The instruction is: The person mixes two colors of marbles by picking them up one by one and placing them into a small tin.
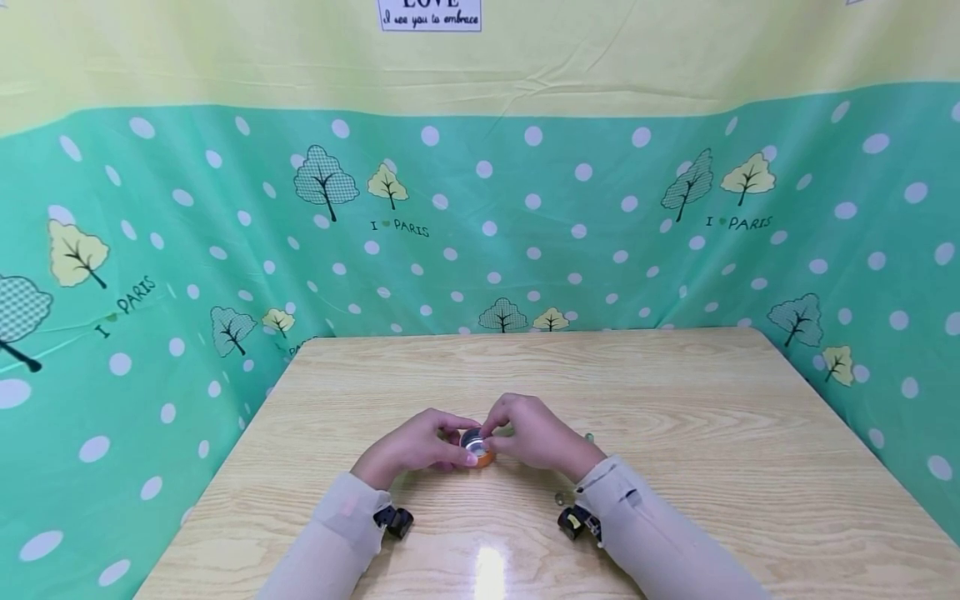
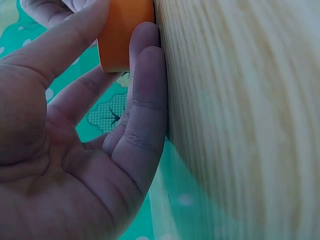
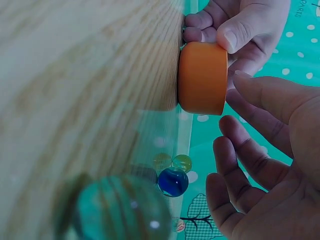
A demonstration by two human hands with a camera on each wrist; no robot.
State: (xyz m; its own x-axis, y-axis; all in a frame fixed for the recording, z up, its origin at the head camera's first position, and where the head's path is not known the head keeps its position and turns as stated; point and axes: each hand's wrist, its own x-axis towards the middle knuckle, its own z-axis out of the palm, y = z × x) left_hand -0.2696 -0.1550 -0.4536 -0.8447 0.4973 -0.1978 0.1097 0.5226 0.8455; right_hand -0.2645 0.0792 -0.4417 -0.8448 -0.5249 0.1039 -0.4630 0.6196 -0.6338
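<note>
A small round orange cup (image 1: 486, 460) with a shiny metallic inside stands on the table between the hands. My left hand (image 1: 427, 442) grips it from the left, its thumb at the rim and its fingers round the side. Seen from the right wrist, the orange wall (image 3: 202, 77) faces the camera, with the left thumb (image 3: 235, 37) on its upper edge. From the right, my right hand (image 1: 528, 429) reaches over the opening, index finger and thumb tips close together at the rim. I cannot tell whether they pinch anything. Its other fingers (image 3: 227, 155) are loosely bent.
A large green-streaked glass marble (image 3: 122, 210) lies nearest the right wrist camera. Beyond it are a blue marble (image 3: 173, 181) and a yellowish marble (image 3: 182, 163). The wood-grain table (image 1: 712, 467) is bordered by a green dotted cloth (image 1: 525, 225) at the back and sides.
</note>
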